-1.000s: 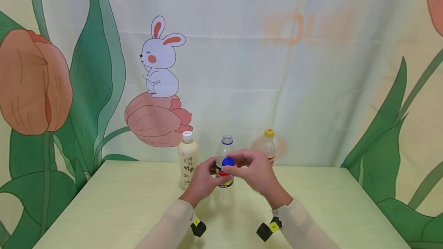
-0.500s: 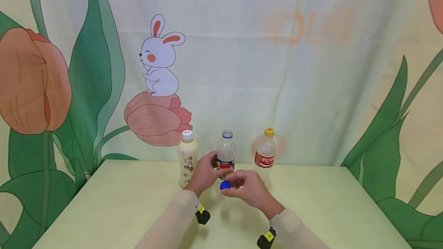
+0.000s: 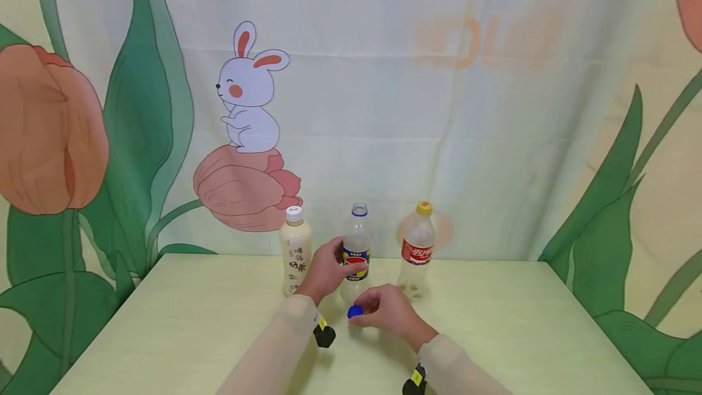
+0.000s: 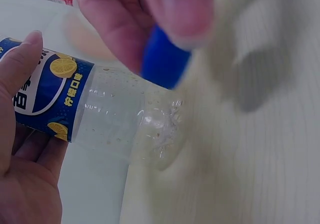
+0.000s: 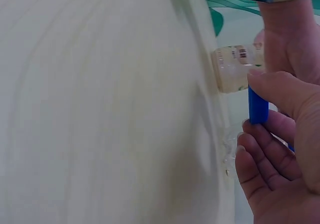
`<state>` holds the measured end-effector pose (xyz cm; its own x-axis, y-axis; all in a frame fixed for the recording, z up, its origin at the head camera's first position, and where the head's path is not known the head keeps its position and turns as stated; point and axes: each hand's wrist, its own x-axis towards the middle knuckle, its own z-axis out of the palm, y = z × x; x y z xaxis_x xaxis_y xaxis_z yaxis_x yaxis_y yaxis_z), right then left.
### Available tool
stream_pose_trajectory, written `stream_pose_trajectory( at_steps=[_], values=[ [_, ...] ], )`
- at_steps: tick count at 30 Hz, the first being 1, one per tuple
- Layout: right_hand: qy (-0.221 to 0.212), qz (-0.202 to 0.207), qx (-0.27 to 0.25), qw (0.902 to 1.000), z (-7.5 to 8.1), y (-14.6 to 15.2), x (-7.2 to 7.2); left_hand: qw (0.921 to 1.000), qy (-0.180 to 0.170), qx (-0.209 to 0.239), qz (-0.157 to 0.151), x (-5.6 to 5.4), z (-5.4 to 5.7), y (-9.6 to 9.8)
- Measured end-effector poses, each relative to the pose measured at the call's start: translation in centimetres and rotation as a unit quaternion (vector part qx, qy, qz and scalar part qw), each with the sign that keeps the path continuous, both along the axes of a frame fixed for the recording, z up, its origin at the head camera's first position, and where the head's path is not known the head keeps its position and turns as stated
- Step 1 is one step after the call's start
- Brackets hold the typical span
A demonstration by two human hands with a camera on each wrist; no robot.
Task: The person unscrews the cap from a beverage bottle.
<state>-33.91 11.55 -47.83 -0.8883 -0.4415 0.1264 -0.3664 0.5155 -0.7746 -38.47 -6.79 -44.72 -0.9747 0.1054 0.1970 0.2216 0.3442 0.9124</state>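
A clear plastic bottle (image 3: 359, 238) with a blue lemon-printed label (image 4: 50, 91) stands upright and uncapped in the head view. My left hand (image 3: 329, 269) grips it round the label, thumb across the front. Low in front of the bottle, my right hand (image 3: 386, 311) pinches a blue bottle cap (image 3: 355, 311) between thumb and fingers. In the right wrist view, the cap (image 5: 258, 105) sits between the thumb and index finger, and the other fingers are loosely bent. Both hands are just above the table, apart from each other.
A milk-tea bottle (image 3: 296, 249) with a white cap stands just left of my left hand. To the right is a clear bottle (image 3: 418, 245) with a red label and yellow cap. The pale table (image 3: 493, 322) meets a printed curtain (image 3: 493, 139) behind.
My right hand has carried the blue cap down and toward me, away from the bottle's label. The red-labelled bottle shows more fully. My left hand has kept its grip on the uncapped bottle.
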Motion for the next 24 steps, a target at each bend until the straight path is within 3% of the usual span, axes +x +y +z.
stream_pose_trajectory(
  at_steps=[9,24],
  values=[
    [0.019,-0.001,0.024,0.9995,-1.2,-0.6,-0.4,1.0000,-0.001,0.004,0.000,-0.5,-0.4,0.1],
    [0.019,-0.021,0.066,0.9974,-1.8,-1.3,-0.5,1.0000,-0.003,0.001,0.004,-0.4,-0.4,0.1]
  ],
)
